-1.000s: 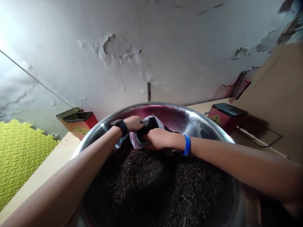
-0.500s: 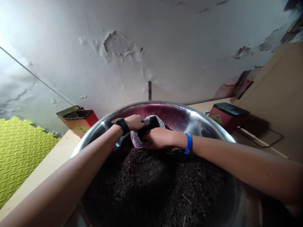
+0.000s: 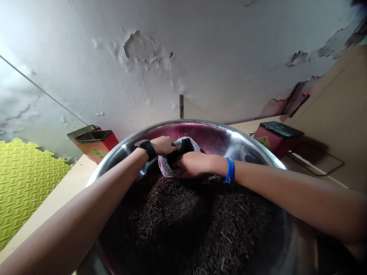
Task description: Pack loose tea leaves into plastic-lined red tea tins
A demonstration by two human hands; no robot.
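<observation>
A clear plastic bag (image 3: 166, 168) with dark tea leaves in it sits with its mouth up at the far side of a big metal basin (image 3: 259, 151). My left hand (image 3: 164, 146), with a black watch at the wrist, is closed on the bag's left rim. Over the front of the bag's mouth lies my right hand (image 3: 194, 164), a blue wristband behind it. Its fingers reach into the bag, so their tips are hidden. Loose dark tea leaves (image 3: 172, 204) fill much of the basin, heaped below both hands.
Red tins with a yellow label (image 3: 97, 147) stand left of the basin, their tops open. Another red tin (image 3: 275, 139) with a dark top is at the right. A yellow foam mat (image 3: 28, 183) lies at far left. Behind rises a peeling wall (image 3: 218, 61).
The view has shifted slightly, so the basin and tins sit a little higher in the picture. Both hands keep their places at the bag, with hardly any movement.
</observation>
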